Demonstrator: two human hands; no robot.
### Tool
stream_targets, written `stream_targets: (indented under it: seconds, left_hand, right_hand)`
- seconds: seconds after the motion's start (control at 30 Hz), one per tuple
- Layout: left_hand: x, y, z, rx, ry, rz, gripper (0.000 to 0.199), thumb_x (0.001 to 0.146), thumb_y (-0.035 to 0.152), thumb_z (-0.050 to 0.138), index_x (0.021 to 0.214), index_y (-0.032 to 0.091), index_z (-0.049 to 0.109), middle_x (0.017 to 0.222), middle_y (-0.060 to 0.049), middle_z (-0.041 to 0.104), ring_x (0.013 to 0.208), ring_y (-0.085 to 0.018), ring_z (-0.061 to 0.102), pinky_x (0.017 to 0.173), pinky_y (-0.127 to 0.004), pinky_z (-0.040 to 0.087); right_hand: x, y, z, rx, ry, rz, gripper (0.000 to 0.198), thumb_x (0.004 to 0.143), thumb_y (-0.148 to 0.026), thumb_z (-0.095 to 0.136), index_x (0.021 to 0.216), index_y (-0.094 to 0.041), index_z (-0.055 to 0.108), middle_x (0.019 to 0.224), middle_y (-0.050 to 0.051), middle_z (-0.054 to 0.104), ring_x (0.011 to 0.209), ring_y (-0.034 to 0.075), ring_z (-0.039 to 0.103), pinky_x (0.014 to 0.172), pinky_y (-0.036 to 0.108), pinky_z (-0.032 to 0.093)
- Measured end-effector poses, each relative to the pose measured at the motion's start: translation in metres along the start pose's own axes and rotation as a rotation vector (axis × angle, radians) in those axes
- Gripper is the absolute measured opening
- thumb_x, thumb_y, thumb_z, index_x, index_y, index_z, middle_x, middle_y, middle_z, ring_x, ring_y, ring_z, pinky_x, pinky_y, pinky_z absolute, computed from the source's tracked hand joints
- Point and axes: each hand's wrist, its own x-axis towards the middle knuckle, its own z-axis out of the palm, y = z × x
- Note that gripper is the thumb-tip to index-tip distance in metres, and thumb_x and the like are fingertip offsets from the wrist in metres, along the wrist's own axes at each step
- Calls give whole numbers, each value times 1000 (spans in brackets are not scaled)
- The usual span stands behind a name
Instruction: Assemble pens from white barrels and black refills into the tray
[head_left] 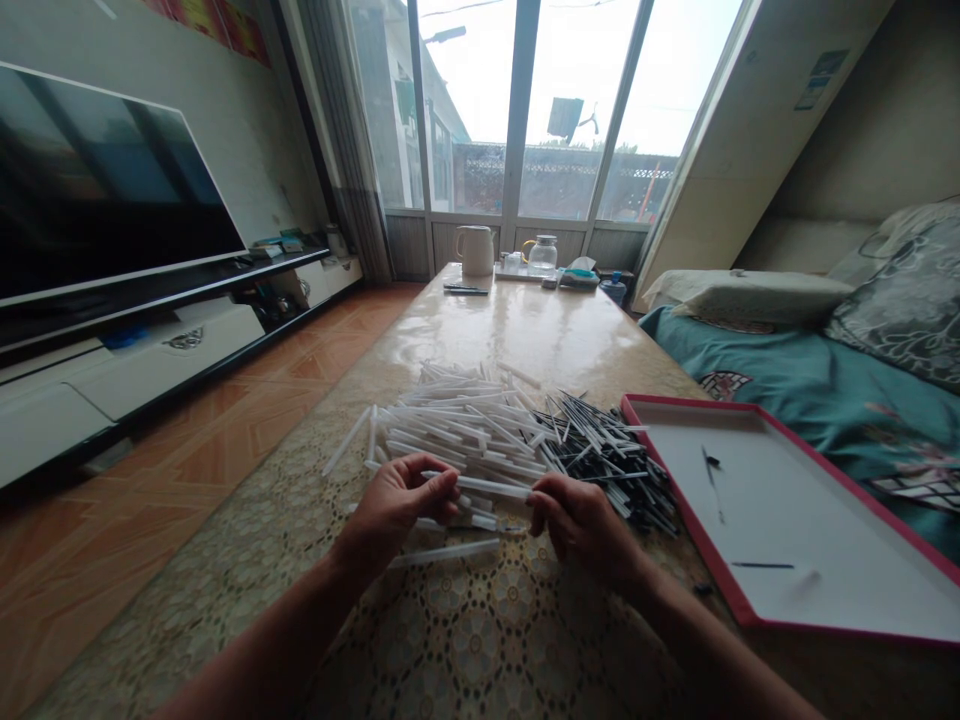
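Note:
A white pen barrel [491,487] is held level just above the table. My left hand [414,492] pinches its left part between thumb and fingers. At the right end, my right hand [571,508] has its fingers closed on the barrel; whether they also hold a small part is hidden. Beyond my hands lies a heap of white pen barrels [457,425]. To its right is a pile of dark pen refills [611,455]. Below the hands, a loose white barrel [450,553] rests on the patterned tabletop [480,640].
A red-rimmed white box lid [814,480] lies at the right, holding a few thin pen parts. At the table's far end stand a pitcher [475,250], a glass jar [543,254] and a tissue pack [580,274]. A sofa [780,370] borders the right side.

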Motion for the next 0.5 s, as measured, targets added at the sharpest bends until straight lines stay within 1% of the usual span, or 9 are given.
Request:
stream_targets:
  seconds: [0.07, 0.13, 0.23, 0.3, 0.37, 0.43, 0.5]
  left_hand:
    - [0, 0, 0, 5, 5, 6, 28, 65, 33, 82, 74, 13, 64, 59, -1, 69, 47, -11, 62, 46, -19, 48]
    - [0, 0, 0, 13, 3, 13, 28, 66, 34, 81, 74, 13, 65, 59, -1, 69, 47, -11, 62, 46, -19, 48]
    - [-1, 0, 0, 20, -7, 17, 27, 67, 33, 80, 75, 13, 65, 60, -1, 69, 48, -11, 62, 46, -20, 48]
    - [-1, 0, 0, 18, -6, 16, 27, 67, 33, 81, 76, 13, 65, 61, -2, 69, 49, -11, 63, 47, -19, 49]
    - [0, 0, -2, 14, 17, 20, 28, 66, 34, 81, 75, 13, 66, 61, -1, 69, 49, -11, 62, 47, -19, 49]
    - [2, 0, -4, 12, 50, 27, 28, 65, 34, 82, 74, 13, 66, 61, -1, 68, 49, -10, 62, 47, -19, 49]
    - [2, 0, -4, 8, 58, 27, 28, 65, 34, 82, 73, 14, 66, 60, 0, 68, 49, -10, 61, 48, -19, 49]
  right_hand:
    - [0, 0, 1, 82, 17, 31, 29, 90, -46, 54, 84, -18, 55, 68, 0, 64, 40, 7, 48, 40, 19, 38]
    - [0, 0, 2, 155, 5, 60, 31, 87, -48, 57, 91, -18, 55, 71, 0, 65, 40, 7, 49, 40, 19, 38]
    - [0, 3, 3, 169, -49, 70, 41, 92, -54, 45, 81, -16, 58, 67, 1, 66, 36, 6, 47, 36, 18, 32]
    - [1, 5, 3, 152, -51, 74, 47, 94, -55, 40, 74, -16, 57, 63, 1, 65, 34, 5, 45, 34, 18, 29]
    - [1, 5, 2, 175, -11, 86, 41, 91, -54, 47, 78, -17, 56, 64, 0, 65, 34, 5, 46, 34, 17, 30]
    - [2, 2, 2, 244, 29, 102, 35, 85, -52, 58, 83, -17, 54, 68, 0, 66, 38, 6, 51, 35, 17, 33]
    - [3, -1, 2, 331, 32, 129, 35, 78, -49, 67, 89, -18, 52, 70, -1, 65, 41, 8, 54, 35, 17, 35]
